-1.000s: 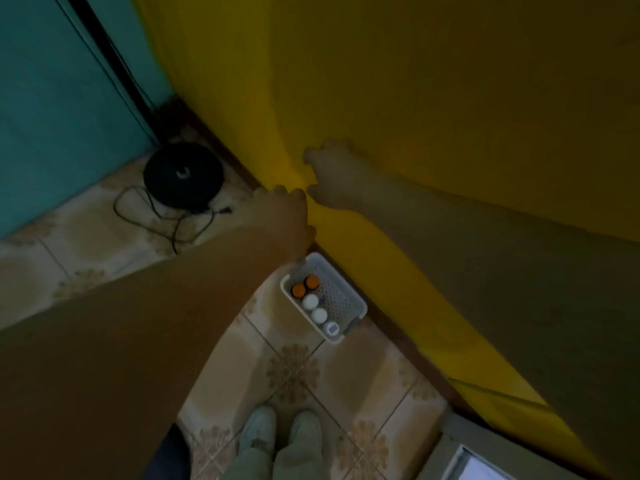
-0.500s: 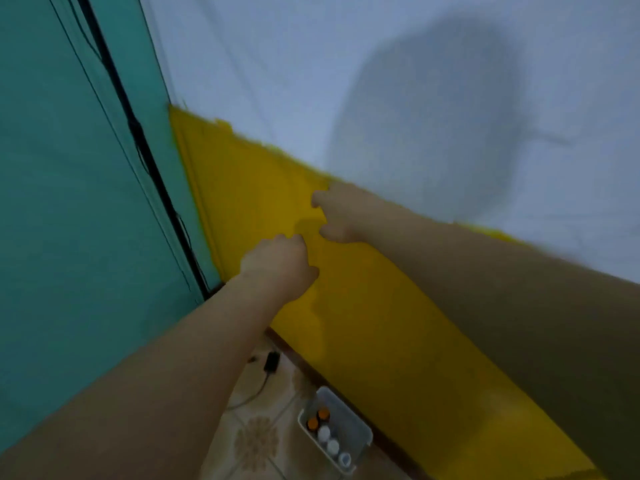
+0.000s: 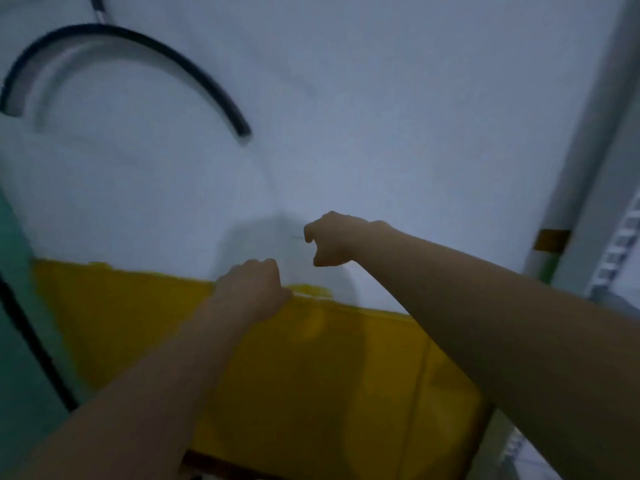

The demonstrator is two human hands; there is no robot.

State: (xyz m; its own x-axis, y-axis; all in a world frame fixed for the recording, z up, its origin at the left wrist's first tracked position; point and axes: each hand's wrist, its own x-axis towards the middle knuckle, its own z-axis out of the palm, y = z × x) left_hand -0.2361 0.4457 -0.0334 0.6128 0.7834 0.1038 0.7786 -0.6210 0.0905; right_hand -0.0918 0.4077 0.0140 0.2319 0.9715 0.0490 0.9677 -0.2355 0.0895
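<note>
Yellow thin sheet (image 3: pixel 311 375) over white wall (image 3: pixel 381 133) looks light, limp and tearable; left hand (image 3: pixel 254 289) pinches its top edge, the best hold; right hand (image 3: pixel 334 240) curled, contents unclear.

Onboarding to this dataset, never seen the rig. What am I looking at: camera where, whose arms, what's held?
No machine, no grip: a person works with two bare hands. The single picture comes from a wide-angle camera on the person's head, looking along both arms at a white wall. No table shows; a yellow sheet covers the wall's lower part, a black cable arcs top left, a teal panel sits at the left edge. The left hand curls its fingers round the sheet's top edge and seems to hold it up. The right hand is higher, against the white wall, fingers curled; whether it pinches anything is too blurred to tell.
</note>
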